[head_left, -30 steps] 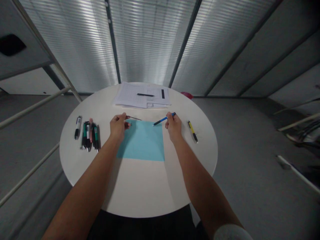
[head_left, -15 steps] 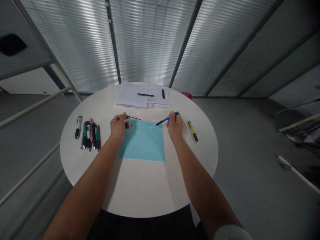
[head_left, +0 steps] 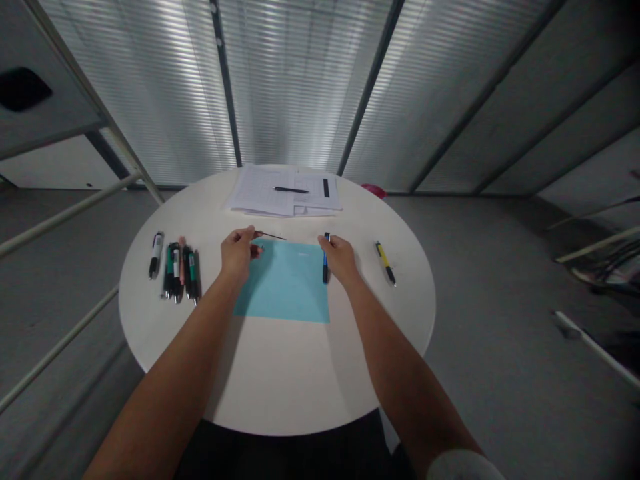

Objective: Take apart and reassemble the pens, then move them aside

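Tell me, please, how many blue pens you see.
1: the blue pen in the right hand, near the right edge of the blue sheet; the bunched pens may hide more.

The blue sheet [head_left: 285,283] looks like smooth matt paper, the tabletop [head_left: 280,380] smooth; the blue pen [head_left: 325,273] and right-hand yellow pen [head_left: 383,256] look plastic, the far sheets [head_left: 263,195] paper.

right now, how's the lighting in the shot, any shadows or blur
Head view: light glows through the ribbed panels, while the upper right corner is dark; head view: soft shadow covers the left part of the blue sheet and the white table beside the left forearm; head view: fine detail is soft, so the thin dark item at the left fingers can't be identified.
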`<action>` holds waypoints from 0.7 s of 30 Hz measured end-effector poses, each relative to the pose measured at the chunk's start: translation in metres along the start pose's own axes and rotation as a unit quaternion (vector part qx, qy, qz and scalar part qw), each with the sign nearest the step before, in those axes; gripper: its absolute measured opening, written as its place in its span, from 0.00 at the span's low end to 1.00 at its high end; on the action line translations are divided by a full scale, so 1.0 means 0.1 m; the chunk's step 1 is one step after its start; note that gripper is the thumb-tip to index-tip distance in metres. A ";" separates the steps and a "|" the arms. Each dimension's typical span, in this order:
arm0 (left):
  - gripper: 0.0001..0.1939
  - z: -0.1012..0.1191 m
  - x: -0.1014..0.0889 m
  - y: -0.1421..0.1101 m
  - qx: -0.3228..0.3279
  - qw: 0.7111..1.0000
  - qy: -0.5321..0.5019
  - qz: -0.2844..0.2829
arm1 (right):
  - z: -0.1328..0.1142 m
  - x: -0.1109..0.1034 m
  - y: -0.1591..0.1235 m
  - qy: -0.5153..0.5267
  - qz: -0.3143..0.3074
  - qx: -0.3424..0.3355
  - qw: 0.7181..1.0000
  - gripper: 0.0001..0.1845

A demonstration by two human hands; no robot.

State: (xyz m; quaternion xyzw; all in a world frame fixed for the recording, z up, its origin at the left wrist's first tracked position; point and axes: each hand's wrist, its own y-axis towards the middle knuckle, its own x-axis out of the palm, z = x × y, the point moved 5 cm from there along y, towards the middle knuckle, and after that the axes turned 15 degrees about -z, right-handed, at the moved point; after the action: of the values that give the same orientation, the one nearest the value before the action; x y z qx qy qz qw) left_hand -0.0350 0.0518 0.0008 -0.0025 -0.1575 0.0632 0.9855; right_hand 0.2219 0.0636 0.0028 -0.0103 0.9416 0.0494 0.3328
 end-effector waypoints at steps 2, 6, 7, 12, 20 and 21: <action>0.11 -0.01 0.00 0.01 0.001 1.000 0.008 -0.005 | -0.03 0.04 -0.03 -0.057 -0.021 0.004 0.998 0.19; 0.11 -0.03 0.01 0.02 0.007 0.999 0.034 -0.014 | -0.09 0.08 -0.07 -0.125 -0.039 -0.001 0.991 0.18; 0.11 -0.03 0.02 0.02 0.010 0.999 0.039 -0.016 | -0.09 0.09 -0.07 -0.141 -0.042 0.000 0.989 0.20; 0.11 -0.04 0.02 0.03 0.012 0.999 0.038 -0.020 | -0.09 0.11 -0.05 -0.174 -0.046 -0.019 0.984 0.18; 0.13 -0.01 -0.01 0.03 0.006 0.999 0.022 -0.025 | -0.05 0.10 -0.05 -0.135 -0.018 -0.040 0.990 0.21; 0.13 0.00 -0.01 0.03 0.005 1.000 0.007 -0.025 | -0.05 0.10 -0.05 -0.123 -0.013 -0.040 0.991 0.22</action>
State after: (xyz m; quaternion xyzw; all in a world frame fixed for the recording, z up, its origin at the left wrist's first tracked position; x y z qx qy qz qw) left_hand -0.0368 0.0548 0.0001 0.0056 -0.1505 0.0388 0.9878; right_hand 0.2116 0.0581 -0.0001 -0.0299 0.8904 0.0837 0.4464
